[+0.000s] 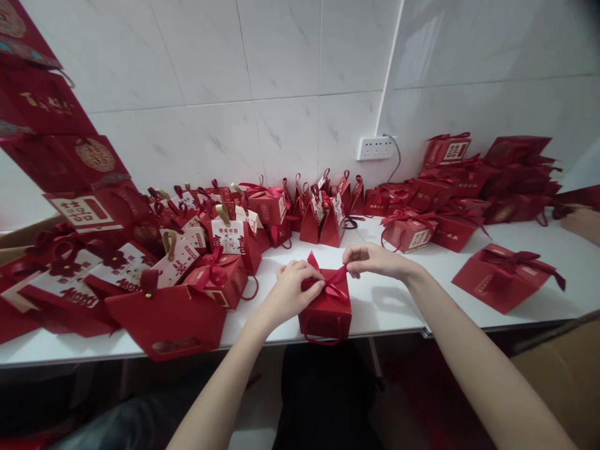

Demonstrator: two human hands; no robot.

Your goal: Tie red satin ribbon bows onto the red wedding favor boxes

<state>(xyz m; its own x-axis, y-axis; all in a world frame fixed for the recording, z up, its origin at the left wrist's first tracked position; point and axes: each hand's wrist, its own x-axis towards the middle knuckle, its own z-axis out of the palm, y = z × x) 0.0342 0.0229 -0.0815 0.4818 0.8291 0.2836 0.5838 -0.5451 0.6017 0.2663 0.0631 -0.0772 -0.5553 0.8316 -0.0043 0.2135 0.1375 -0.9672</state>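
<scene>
A small red gift box [325, 310] stands in front of me near the table's front edge, with a cord handle hanging down its near side. A red ribbon bow [334, 288] lies across its top. My left hand [298, 285] rests at the box's upper left, fingers closed on the ribbon beside the knot. Over the box's right corner, my right hand [370, 260] pinches a ribbon end or loop between thumb and fingers. Which part of the bow each hand holds is partly hidden by the fingers.
Red gift boxes [229, 269] crowd the white table [281, 325] on the left, below a tall stack of boxes [94, 156]. More tied boxes [445, 194] are piled at the back right. One ribboned box [504, 278] sits on the right. Another person's hand [581, 222] shows at the right edge.
</scene>
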